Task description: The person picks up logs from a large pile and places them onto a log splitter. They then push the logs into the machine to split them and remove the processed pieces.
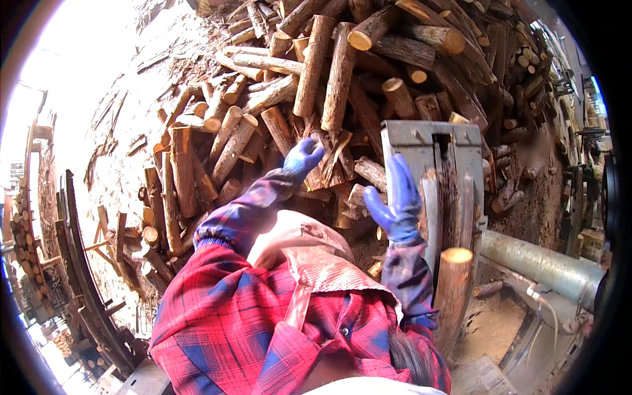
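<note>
My left hand (304, 157), in a blue glove, reaches over the log pile, its fingers half curled and nothing visible between them. Just below it are split pieces of wood (334, 164) with pale, torn faces. My right hand (400, 201), also gloved in blue, is open, with its thumb spread and fingers stretched upward. It is beside a grey metal machine plate (409, 139) that has a dark slot. Lengths of wood (431, 214) rest along this machine. A round log (454, 283) stands at its near end, close to my right forearm, its pale cut end facing up.
A big heap of cut logs (322, 66) fills the far side and curves round to the left. To the right runs a thick grey cylinder (540, 260) with a hose (546, 306), above sawdust-covered ground (490, 329). Dark upright posts (85, 263) and stacked logs (26, 243) stand at far left.
</note>
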Demonstrator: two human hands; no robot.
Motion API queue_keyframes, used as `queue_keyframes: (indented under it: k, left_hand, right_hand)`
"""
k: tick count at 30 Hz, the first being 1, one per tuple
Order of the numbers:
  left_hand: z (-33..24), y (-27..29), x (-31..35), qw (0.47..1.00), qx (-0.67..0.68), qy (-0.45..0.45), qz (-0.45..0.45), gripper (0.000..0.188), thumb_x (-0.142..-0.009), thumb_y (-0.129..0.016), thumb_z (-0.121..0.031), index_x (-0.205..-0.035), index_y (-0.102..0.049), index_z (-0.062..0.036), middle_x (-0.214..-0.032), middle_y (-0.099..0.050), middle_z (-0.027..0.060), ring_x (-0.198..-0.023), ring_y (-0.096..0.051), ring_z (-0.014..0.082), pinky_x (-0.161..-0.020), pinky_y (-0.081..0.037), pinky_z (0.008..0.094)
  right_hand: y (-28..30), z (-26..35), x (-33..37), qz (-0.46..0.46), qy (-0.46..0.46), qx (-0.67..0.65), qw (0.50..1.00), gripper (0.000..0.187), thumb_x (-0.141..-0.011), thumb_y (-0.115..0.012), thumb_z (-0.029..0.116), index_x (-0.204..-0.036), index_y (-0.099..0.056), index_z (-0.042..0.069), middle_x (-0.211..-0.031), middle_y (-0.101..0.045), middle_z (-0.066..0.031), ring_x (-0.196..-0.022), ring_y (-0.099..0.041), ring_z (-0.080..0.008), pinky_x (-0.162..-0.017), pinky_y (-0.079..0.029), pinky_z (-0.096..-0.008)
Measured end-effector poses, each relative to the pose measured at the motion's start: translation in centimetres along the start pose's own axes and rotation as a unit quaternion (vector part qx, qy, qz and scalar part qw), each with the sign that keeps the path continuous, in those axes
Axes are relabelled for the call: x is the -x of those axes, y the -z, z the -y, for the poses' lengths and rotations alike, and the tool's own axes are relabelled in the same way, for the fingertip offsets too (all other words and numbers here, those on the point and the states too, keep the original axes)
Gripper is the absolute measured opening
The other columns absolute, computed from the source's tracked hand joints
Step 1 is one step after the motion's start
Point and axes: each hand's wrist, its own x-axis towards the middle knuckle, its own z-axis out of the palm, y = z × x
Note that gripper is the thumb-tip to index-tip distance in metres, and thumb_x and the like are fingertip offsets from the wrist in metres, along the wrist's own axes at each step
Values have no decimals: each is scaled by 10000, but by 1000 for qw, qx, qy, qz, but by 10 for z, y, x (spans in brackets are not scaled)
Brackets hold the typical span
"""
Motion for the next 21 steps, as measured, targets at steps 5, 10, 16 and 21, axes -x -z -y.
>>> queue_keyframes:
  k: [5,10,16,21]
  left_hand:
    - [65,53,-96,990,-36,128,50,870,-747,-760,-554,-1333,-483,27,-1217,-625,209,-1115,-611,294,-964,-468,364]
    - [69,6,-296,996,-58,43,47,998,-682,-832,-525,-1371,-403,56,-1264,-575,230,-1161,-571,313,-990,-450,395]
    - [48,-64,-421,973,-216,57,-63,1181,-557,-892,-512,-1427,-289,11,-1306,-522,255,-1218,-521,370,-1013,-452,446]
    - [72,-51,-441,999,-18,-1,-40,1181,-556,-903,-437,-1448,-263,-1,-1299,-518,247,-1178,-531,332,-977,-457,428]
  right_hand:
    - [-39,-24,-87,23,21,211,977,806,-709,-773,333,-1394,-448,62,-1441,-429,-199,-1285,-455,-372,-1073,-347,-497]
    - [-53,-71,-98,130,-62,314,938,868,-730,-755,428,-1432,-399,61,-1479,-375,-201,-1347,-380,-390,-1118,-274,-519]
    - [-63,-82,-99,121,-112,302,939,621,-786,-715,297,-1311,-515,32,-1389,-481,-212,-1297,-439,-406,-1095,-282,-536]
    - [-59,-79,-115,138,-139,289,937,538,-787,-727,290,-1267,-581,95,-1375,-520,-132,-1287,-468,-341,-1083,-325,-489]
